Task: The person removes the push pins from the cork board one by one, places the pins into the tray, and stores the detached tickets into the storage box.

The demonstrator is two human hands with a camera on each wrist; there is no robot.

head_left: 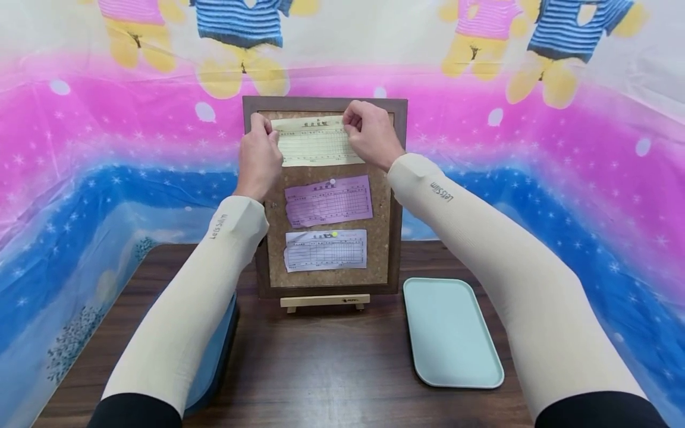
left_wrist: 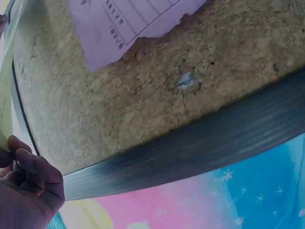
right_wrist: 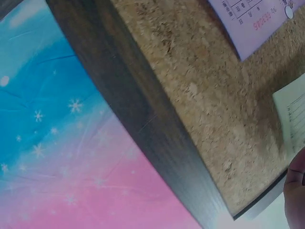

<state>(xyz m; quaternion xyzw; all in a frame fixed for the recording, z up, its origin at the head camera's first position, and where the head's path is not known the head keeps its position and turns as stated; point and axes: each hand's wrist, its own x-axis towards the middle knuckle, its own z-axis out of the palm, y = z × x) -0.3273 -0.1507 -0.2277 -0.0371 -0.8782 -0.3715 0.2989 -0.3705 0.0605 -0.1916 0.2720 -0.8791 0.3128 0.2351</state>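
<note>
A wood-grain table [head_left: 321, 368] bears an easel [head_left: 321, 302]. Below the left hand [head_left: 260, 157] lies a blue tray [head_left: 210, 356]; below the right hand [head_left: 373, 135], a mint tray [head_left: 452, 333].

A printed cloth [head_left: 562, 148] hangs behind the table [head_left: 321, 374] and along both its sides, creased in places. It runs from off-white at the top, with yellow figures [head_left: 241, 27] in pink or blue striped tops, through pink to blue, both dotted with white snowflakes [right_wrist: 75, 105]; dark shrubs [head_left: 77, 336] show low on the left. The table is dark brown wood-grain, its top catching a soft sheen of light.
</note>
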